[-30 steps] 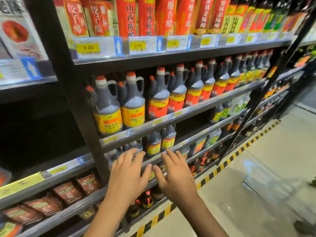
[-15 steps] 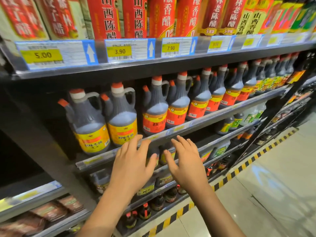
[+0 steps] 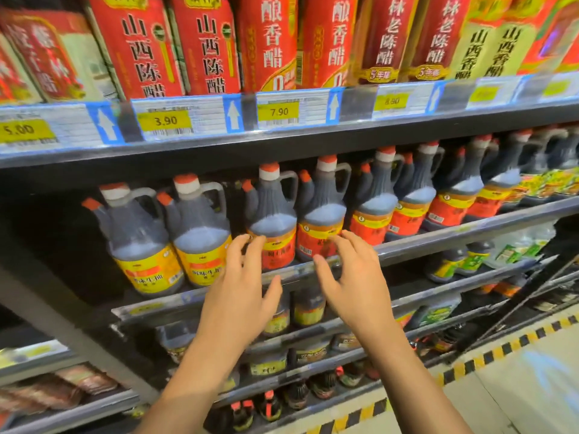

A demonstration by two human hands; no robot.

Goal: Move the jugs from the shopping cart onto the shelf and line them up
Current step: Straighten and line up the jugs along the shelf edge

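In front of the hands: a shelf (image 3: pixel 438 242) carrying a row of dark jugs with orange caps and side handles.
Left hand (image 3: pixel 238 296): fingers spread and slightly bent, holding nothing, fingertips (image 3: pixel 247 241) at the label of a red-labelled jug (image 3: pixel 274 233); contact cannot be told.
Right hand (image 3: pixel 354 283): also spread wide and holding nothing, its fingertips over the label of the next red-labelled jug (image 3: pixel 322 227); contact cannot be told.
Between the hands: the shelf's front edge and the lower parts of those two jugs, which stand side by side.
Left of the left hand: two yellow-labelled jugs (image 3: pixel 169 245), upright, close together.
Right of the right hand: four more red-labelled jugs (image 3: pixel 410 208) in front, then jugs too blurred to count.
Behind the front row: more orange caps, number unclear.
Above the hands: an upper shelf (image 3: pixel 282 142) with tall red packs (image 3: pixel 200 45) and yellow-green ones further right.
Price tags (image 3: pixel 275 111): three readable, 5.00, 3.90 and 7.90; at least three more, blurred.
Below the hands: three lower shelves of smaller bottles (image 3: pixel 308 308).
Floor right of the right arm: a yellow-and-black striped line (image 3: pixel 470 368).
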